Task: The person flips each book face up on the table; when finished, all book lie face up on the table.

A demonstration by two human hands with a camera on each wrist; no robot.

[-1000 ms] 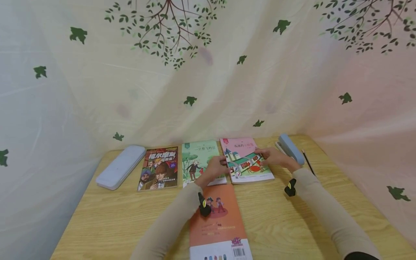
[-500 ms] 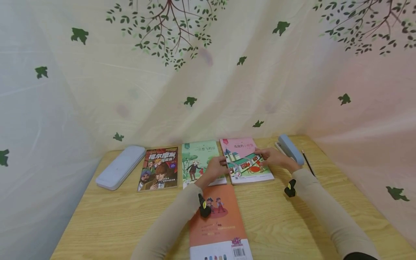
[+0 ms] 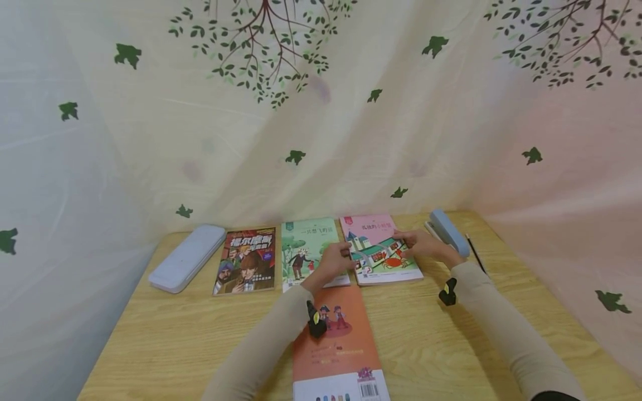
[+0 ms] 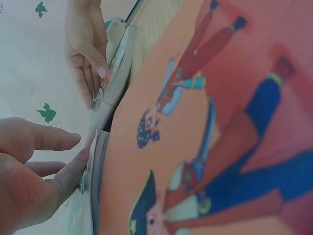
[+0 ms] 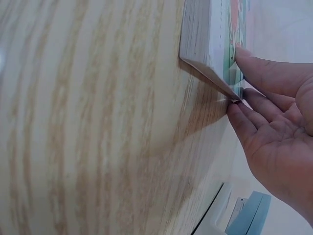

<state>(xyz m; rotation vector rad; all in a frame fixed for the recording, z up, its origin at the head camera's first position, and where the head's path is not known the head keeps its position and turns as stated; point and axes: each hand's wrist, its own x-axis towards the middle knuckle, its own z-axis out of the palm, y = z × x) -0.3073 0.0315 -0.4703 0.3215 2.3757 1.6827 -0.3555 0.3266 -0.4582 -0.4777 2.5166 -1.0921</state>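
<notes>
A pink-covered book (image 3: 369, 225) with a red crab on it lies face up at the back of the table. My right hand (image 3: 430, 246) grips its right edge; in the right wrist view the thumb rests on the cover and the fingers (image 5: 242, 120) meet the edge from below. At the book's left edge is my left hand (image 3: 332, 262), its fingers fairly straight and the tips at or close to the edge. This hand partly covers a green book (image 3: 301, 245). In the left wrist view, a gap shows between thumb and index finger (image 4: 56, 138).
Left of the green book lies a dark comic-style book (image 3: 246, 262), then a pale pencil case (image 3: 188, 259). An orange book (image 3: 336, 351) lies in front, under my left forearm. A blue stapler (image 3: 450, 231) and a dark pencil (image 3: 476, 253) are at the right. A printed curtain (image 3: 241, 156) hangs behind.
</notes>
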